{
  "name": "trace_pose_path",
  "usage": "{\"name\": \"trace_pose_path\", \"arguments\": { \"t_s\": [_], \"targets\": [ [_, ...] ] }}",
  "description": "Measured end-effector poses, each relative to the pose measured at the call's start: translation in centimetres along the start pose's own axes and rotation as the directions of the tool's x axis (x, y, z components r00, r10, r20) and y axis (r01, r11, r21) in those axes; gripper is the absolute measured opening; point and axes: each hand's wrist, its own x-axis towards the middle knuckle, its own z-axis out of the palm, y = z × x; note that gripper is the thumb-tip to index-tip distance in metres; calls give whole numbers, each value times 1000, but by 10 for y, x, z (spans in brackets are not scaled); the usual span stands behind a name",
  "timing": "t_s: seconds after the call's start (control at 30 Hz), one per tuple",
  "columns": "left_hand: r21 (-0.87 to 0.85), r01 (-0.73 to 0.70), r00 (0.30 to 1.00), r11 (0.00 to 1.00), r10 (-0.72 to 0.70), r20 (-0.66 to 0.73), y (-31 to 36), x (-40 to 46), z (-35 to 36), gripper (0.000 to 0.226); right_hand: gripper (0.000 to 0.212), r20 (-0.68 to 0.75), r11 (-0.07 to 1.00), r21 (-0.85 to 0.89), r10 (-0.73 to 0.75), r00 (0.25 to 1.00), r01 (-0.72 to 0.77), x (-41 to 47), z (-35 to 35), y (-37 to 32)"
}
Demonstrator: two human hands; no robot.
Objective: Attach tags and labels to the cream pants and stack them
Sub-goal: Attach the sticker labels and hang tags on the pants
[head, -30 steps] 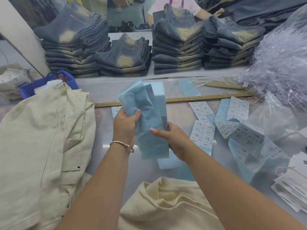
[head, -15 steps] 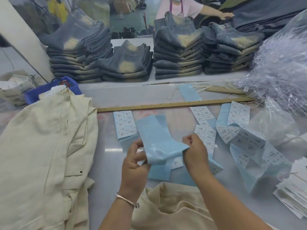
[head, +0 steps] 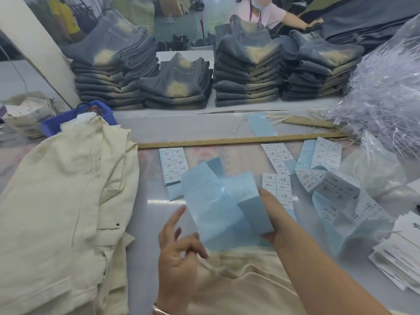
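Cream fabric of a folded pair of cotton pants [head: 238, 283] is lying nearest the viewer, just on the near side of the long wooden ruler [head: 241, 140] that is crossing the grey table [head: 145, 223]. Over that fabric the left hand [head: 179, 253] is hovering with loosely spread fingers, forefinger pointing up, gripping nothing. Beside it the right hand [head: 276, 214] is pinching a pale blue sheet of label backing paper [head: 218, 205], thumb on top and fingers underneath, the sheet bending above the table. Left of the ruler's near end, a tall heap of cream pants [head: 59, 212] is resting, a dark stud showing on one pocket. Between the hands and the ruler, white printed label strips on blue backing [head: 173, 165] are lying scattered, more spreading to the right. White card hang tags [head: 404, 253] are piling up at the right edge, well to the near side of the ruler. Beyond the ruler, stacks of folded faded blue jeans [head: 247, 71] are standing in a row, with a blue plastic bin [head: 68, 119] off its left end.
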Motion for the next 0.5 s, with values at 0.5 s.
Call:
{"name": "trace_pose_path", "arguments": {
  "t_s": [0.5],
  "targets": [
    [296,-77,956,952,-14,292,45,22,36,98,21,-86,914,-330,-278,957,236,13,0,0]
  ]
}}
